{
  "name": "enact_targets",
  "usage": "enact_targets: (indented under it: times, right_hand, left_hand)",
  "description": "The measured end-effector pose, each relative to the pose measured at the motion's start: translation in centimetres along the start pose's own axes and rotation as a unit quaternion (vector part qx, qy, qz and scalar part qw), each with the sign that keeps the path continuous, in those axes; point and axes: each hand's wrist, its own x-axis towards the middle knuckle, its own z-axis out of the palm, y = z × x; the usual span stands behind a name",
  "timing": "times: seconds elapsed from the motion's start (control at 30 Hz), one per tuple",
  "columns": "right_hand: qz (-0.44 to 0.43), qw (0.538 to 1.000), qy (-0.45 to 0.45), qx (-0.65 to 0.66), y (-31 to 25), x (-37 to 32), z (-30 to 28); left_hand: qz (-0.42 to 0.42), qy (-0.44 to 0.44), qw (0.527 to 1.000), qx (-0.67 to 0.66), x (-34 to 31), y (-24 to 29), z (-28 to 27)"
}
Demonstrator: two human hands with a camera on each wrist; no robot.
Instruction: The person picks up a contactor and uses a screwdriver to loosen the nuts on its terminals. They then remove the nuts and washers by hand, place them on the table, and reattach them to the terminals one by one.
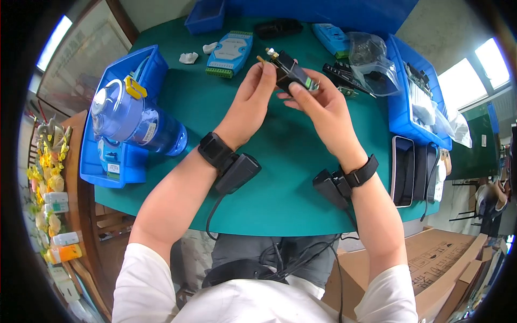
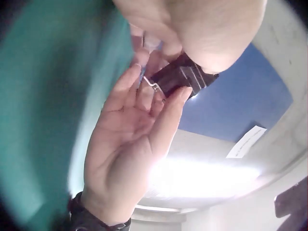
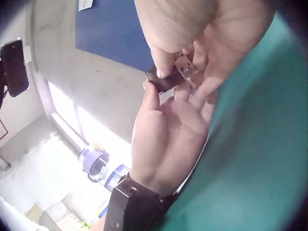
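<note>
A small black box-shaped electronic module (image 1: 291, 72) with gold-coloured threaded connectors on one end is held up over the table. My right hand (image 1: 327, 110) grips it between thumb and fingers, and a green strip shows beside the thumb. With thumb and index finger, my left hand (image 1: 250, 102) pinches a brass-coloured connector (image 1: 261, 58) at the module's far end. In the left wrist view, the module (image 2: 180, 79) shows ridged black sides and a bent metal piece. The right wrist view has the module (image 3: 166, 78) between both hands, partly hidden by fingers.
A blue water bottle (image 1: 153, 126) stands left, by blue bins (image 1: 119, 171). At the back lie a blue-white module (image 1: 230, 53), crumpled white paper (image 1: 188, 57) and a black object (image 1: 278, 28). Right are plastic bags (image 1: 377, 64), a filled blue bin (image 1: 401, 116) and a phone-like slab (image 1: 402, 169).
</note>
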Motion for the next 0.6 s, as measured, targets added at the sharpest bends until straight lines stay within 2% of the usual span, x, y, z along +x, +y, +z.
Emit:
enact_targets:
  times: [0.03,0.13,0.17,0.27,0.37,0.47,0.6]
  right_hand:
    - [0.0,1.0,0.012,0.02,0.1,0.2,0.0]
    - [0.021,0.998,0.029,0.056,-0.1,0.4,-0.8]
    - [0.014,0.997,0.063,0.045,-0.2,0.3,-0.7]
    - [0.024,0.997,0.066,0.043,-0.1,0.5,-1.8]
    - [0.031,0.995,0.087,0.035,-0.2,0.6,-1.7]
    - [0.034,0.995,0.093,0.022,-0.4,0.5,-1.6]
    - [0.018,0.996,0.092,-0.006,-0.3,0.5,-1.7]
  left_hand:
    - [0.025,-0.02,0.999,-0.002,0.2,-0.2,0.1]
    - [0.024,-0.046,0.998,0.019,-0.2,0.2,0.5]
    - [0.027,-0.035,0.997,0.063,-0.3,0.4,0.6]
    - [0.035,-0.042,0.996,0.07,-0.7,1.0,0.9]
    - [-0.016,-0.023,0.996,0.079,-0.6,1.0,0.5]
    - [-0.045,-0.08,0.989,0.12,-0.4,1.1,0.0]
    - [-0.025,-0.072,0.987,0.143,-0.4,0.9,0.3]
